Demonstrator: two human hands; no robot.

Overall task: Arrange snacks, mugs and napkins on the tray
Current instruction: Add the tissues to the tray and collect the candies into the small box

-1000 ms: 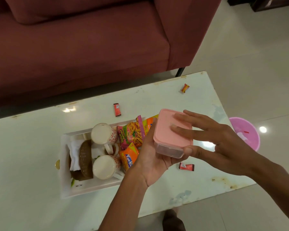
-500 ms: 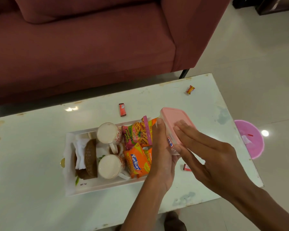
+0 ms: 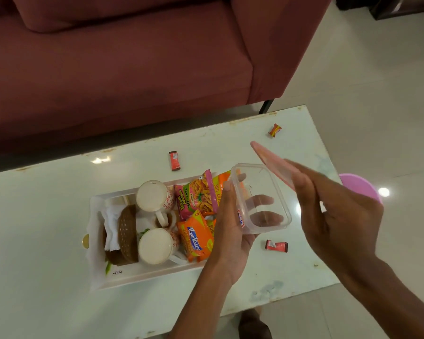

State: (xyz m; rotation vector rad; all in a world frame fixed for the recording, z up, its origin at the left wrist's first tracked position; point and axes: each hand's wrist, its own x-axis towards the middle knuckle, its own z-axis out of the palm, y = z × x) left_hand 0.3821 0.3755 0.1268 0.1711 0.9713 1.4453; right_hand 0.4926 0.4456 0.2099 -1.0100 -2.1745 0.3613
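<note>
My left hand [image 3: 228, 231] grips a clear plastic box [image 3: 262, 189], empty and open-topped, just right of the white tray [image 3: 96, 241]. My right hand [image 3: 333, 216] holds the box's pink lid [image 3: 269, 160], lifted off and tilted. On the tray stand two white mugs [image 3: 153, 195] [image 3: 155, 245], a brown woven holder [image 3: 127, 234] with white napkins [image 3: 110, 223], a pink snack packet [image 3: 197, 195] and an orange Kurkure packet [image 3: 196, 237].
Small red candies lie loose on the white table: one [image 3: 174, 161] behind the tray, one [image 3: 275, 130] far right, one [image 3: 276, 246] under the box. A maroon sofa [image 3: 132, 69] stands behind the table. A pink bin [image 3: 360, 187] sits on the floor to the right.
The pink lid has come off the clear box: my right hand lifted it up and to the right while my left hand kept hold of the box.
</note>
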